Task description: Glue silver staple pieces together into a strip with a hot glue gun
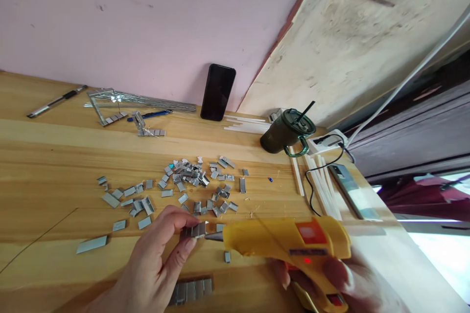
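Observation:
Between the thumb and fingers of my left hand (157,254) is a small grey metal piece (199,230), pinched just above the table. My right hand (352,279) is wrapped round the grip of a yellow hot glue gun (268,237) with a lit red light. The gun's metal nozzle (215,236) points left and meets, or nearly meets, the right edge of the piece. Below my left hand lies a row of joined grey metal pieces (194,289), partly hidden by the hand. Several loose metal pieces (189,173) are scattered beyond my hands.
A black phone (218,92) leans on the wall. Right of it stand a dark green mug with a straw (288,129), white glue sticks (323,183), a power strip (326,143) with a black cable, and another phone (354,190). Thin metal rods (154,101) and a pen (57,101) lie back left.

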`<state>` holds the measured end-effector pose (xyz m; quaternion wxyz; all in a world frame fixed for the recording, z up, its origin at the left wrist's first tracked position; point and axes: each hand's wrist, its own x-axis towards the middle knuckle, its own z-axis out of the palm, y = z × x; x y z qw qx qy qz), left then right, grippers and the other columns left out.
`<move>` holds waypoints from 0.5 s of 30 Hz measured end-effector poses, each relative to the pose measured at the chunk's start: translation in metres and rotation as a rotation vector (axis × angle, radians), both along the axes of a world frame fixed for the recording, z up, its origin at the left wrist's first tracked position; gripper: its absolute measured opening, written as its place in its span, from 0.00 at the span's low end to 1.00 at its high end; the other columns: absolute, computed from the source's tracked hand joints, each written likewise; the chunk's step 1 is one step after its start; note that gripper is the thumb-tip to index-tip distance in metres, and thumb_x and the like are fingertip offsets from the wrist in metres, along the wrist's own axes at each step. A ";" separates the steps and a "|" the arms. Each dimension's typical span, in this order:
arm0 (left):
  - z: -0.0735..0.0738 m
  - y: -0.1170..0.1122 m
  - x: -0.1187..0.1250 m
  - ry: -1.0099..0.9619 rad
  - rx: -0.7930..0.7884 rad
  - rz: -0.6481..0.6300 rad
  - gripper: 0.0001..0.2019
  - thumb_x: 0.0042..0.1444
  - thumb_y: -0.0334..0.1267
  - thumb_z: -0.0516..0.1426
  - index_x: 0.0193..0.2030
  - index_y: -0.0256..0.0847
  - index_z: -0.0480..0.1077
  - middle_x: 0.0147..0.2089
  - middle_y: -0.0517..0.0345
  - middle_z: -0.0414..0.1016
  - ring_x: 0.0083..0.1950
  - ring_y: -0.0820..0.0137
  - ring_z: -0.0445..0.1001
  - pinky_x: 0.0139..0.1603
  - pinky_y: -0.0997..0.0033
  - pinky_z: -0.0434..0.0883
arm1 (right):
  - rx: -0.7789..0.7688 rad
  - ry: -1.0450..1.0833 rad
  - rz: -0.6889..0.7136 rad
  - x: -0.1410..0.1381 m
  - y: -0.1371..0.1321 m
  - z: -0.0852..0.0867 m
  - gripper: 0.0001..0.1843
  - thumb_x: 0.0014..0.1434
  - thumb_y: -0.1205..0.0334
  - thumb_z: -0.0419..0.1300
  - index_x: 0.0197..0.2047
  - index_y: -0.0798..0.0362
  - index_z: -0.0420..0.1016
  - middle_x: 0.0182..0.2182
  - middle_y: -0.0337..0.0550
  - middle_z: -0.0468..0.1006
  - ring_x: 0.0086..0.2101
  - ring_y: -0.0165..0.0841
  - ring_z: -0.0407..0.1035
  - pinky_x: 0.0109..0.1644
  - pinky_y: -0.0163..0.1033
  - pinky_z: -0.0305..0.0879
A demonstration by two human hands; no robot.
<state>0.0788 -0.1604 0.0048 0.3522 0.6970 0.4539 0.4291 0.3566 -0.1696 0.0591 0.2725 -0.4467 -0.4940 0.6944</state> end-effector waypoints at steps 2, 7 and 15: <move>0.000 0.000 0.000 -0.012 -0.004 0.000 0.10 0.63 0.32 0.52 0.46 0.52 0.67 0.40 0.62 0.74 0.45 0.72 0.76 0.44 0.77 0.75 | 0.024 -0.008 -0.019 -0.001 0.003 0.005 0.36 0.47 0.28 0.59 0.33 0.57 0.81 0.29 0.48 0.74 0.19 0.26 0.55 0.18 0.33 0.46; 0.000 -0.001 0.000 -0.016 -0.007 0.013 0.10 0.63 0.32 0.52 0.46 0.52 0.68 0.41 0.62 0.74 0.45 0.71 0.76 0.42 0.77 0.75 | 0.007 0.009 -0.107 -0.009 0.002 0.012 0.32 0.46 0.31 0.63 0.31 0.56 0.82 0.27 0.48 0.75 0.19 0.26 0.57 0.18 0.33 0.46; 0.000 -0.001 0.001 -0.013 0.002 0.008 0.09 0.63 0.32 0.52 0.46 0.51 0.67 0.39 0.62 0.74 0.43 0.71 0.77 0.41 0.77 0.75 | 0.058 0.025 -0.257 -0.012 -0.007 0.004 0.29 0.46 0.34 0.64 0.29 0.56 0.82 0.25 0.48 0.75 0.28 0.37 0.68 0.28 0.36 0.60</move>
